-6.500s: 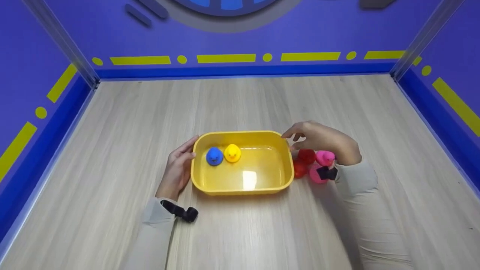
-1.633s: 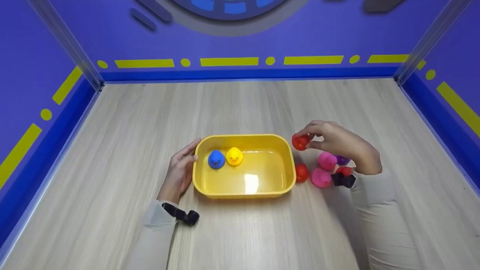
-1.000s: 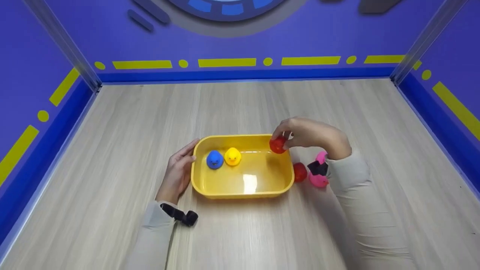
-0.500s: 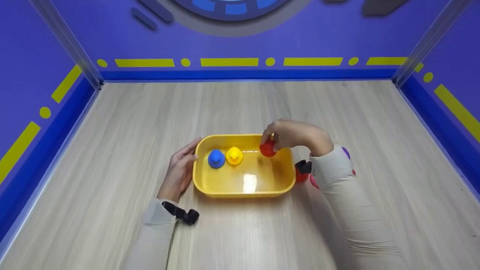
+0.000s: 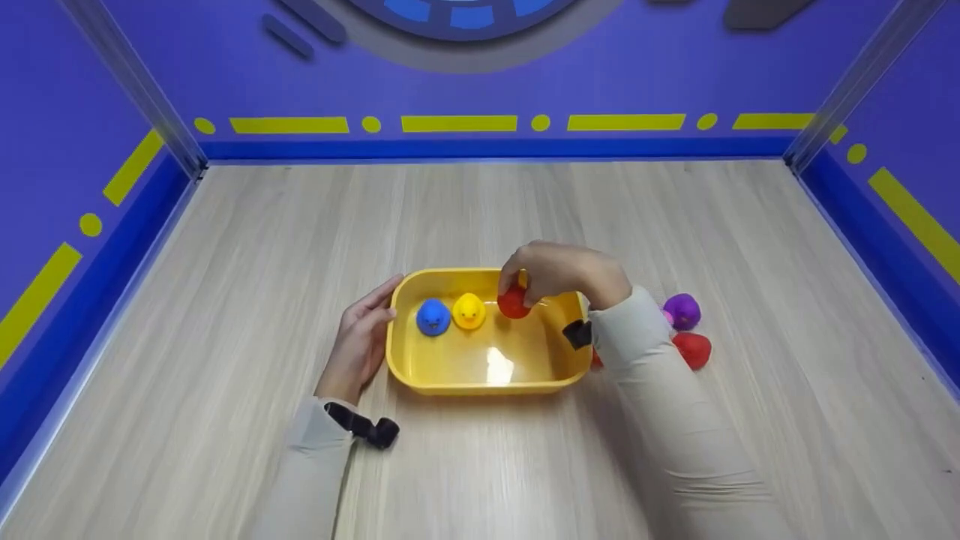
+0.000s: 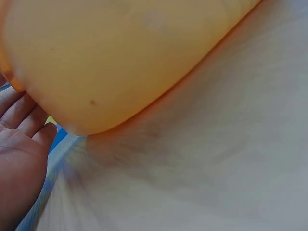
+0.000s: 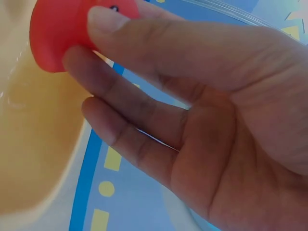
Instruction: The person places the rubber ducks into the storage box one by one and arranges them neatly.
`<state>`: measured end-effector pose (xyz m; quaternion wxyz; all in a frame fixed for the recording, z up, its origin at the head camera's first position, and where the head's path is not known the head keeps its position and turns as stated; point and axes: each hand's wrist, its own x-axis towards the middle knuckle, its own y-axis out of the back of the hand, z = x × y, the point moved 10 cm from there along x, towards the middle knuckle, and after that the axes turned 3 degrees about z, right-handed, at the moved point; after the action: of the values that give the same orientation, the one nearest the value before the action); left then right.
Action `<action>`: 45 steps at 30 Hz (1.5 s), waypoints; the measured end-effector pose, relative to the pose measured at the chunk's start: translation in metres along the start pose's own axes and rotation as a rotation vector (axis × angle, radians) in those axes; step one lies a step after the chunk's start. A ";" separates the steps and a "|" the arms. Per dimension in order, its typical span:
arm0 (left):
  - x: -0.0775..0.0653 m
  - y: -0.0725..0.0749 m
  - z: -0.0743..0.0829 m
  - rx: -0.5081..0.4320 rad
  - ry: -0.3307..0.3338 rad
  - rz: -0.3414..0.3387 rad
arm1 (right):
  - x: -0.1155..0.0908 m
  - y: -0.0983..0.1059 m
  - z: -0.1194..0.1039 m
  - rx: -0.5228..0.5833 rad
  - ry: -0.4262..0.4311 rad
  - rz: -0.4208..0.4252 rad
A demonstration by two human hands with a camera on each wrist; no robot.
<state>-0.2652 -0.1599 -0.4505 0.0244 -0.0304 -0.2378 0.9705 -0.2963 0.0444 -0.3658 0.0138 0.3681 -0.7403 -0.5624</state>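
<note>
My right hand point(image 5: 551, 268) pinches a red rubber duck point(image 5: 513, 303) between thumb and fingers, over the inside of a yellow tub point(image 5: 487, 389). In the right wrist view, the thumb tip lies beside the red duck's point(image 7: 48, 41) eye, and two fingers stretch below it. A yellow duck point(image 5: 469, 312) sits upright in the tub, just left of the held one. Beside it, at the left end, is a blue duck point(image 5: 433, 318). My left hand point(image 5: 357, 341) rests against the tub's left outer wall, fingers extended and thumb at the rim.
Right of the tub, partly behind my right forearm, lie a purple duck point(image 5: 682, 311) and another red duck point(image 5: 691, 350). Pink and red bits of others peek out around the sleeve. Blue-purple panels point(image 5: 465, 90) border the wooden table point(image 5: 465, 217).
My right hand picked up the red duck from beside the tub, carried it left over the rim and brought it near the yellow duck. The left hand and tub stayed put.
</note>
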 end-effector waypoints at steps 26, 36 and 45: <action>0.001 0.002 -0.001 -0.020 0.010 0.028 | 0.023 -0.024 0.001 -0.038 0.003 -0.027; 0.002 0.002 0.001 -0.010 -0.003 0.026 | 0.024 -0.026 0.000 -0.057 0.021 -0.016; 0.002 0.002 0.001 -0.010 -0.002 0.026 | 0.022 -0.027 -0.001 -0.059 0.051 -0.007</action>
<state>-0.2670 -0.1619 -0.4511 0.0115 -0.0324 -0.2425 0.9695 -0.2976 0.0290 -0.3972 0.0413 0.3843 -0.7217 -0.5743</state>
